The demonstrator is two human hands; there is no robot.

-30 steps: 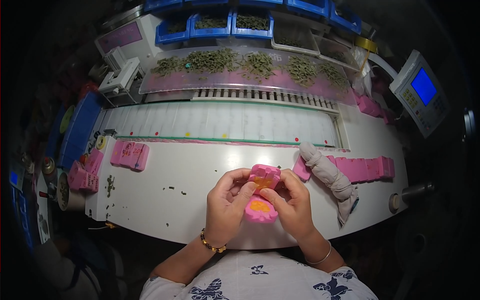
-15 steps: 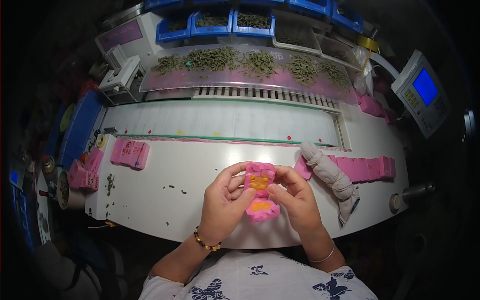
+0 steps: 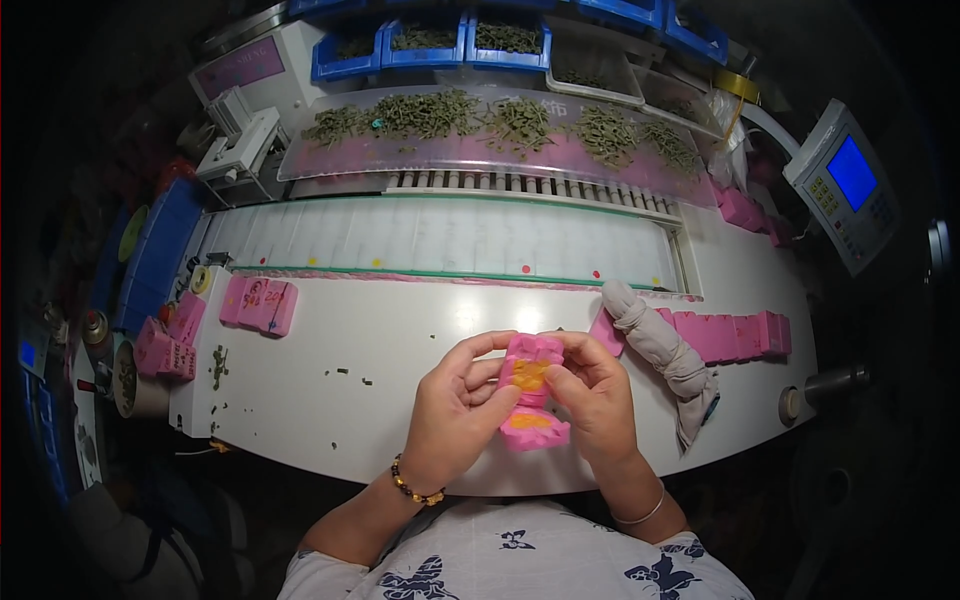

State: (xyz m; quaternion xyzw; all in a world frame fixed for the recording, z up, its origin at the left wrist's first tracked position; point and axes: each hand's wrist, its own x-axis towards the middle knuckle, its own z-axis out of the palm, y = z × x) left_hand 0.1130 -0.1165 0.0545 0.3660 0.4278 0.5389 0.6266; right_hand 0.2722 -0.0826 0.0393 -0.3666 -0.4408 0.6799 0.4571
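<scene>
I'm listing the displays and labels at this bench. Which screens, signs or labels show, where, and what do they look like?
Control panel: far right, tilted grey box, blue screen, buttons beside it.
Sign plate: upper left on a grey machine, pale pink rectangle.
Tape roll: upper right, yellow ring.

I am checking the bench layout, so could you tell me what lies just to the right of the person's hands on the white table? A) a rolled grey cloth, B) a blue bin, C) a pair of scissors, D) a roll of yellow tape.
A: a rolled grey cloth lies on the white table just right of the right hand, against a row of pink moulds.
</scene>
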